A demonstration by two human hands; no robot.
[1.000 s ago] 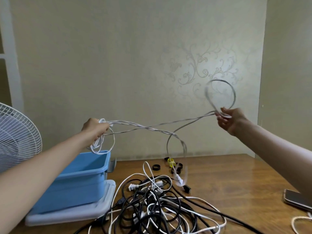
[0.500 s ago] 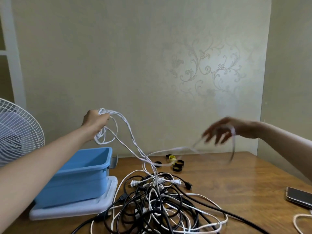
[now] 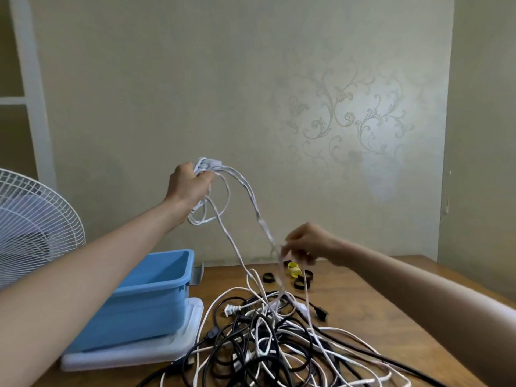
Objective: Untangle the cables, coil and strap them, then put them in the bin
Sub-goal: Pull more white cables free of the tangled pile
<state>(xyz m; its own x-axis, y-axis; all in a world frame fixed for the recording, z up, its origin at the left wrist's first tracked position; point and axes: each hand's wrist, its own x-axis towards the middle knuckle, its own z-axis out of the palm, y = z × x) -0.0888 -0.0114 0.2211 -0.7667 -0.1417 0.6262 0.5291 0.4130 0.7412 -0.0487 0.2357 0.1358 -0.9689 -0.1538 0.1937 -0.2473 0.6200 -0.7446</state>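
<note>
Coiling of a single white cable point(image 3: 252, 203) looks to be the step in hand, going by the head view. The left hand point(image 3: 190, 185) is raised well above the desk point(image 3: 391, 303), fingers curled round a bunch of white loops point(image 3: 206, 166). Several strands fall from it toward the tangled pile point(image 3: 268, 339) of black and white cables on the desk. The right hand point(image 3: 304, 244), lower and further right, pinches one of those strands between curled fingertips. It hovers just above the black strap rings point(image 3: 269, 277) and a yellow strap point(image 3: 294, 269) lying behind the pile. The blue bin point(image 3: 139, 311) stands on its white lid point(image 3: 156, 353) at the left, and no cable shows in it.

The cable's far end probably runs into the pile. The next move therefore calls for drawing that strand clear without dragging its neighbours, carrying another loop up to the left hand, then reaching for a strap.
</note>
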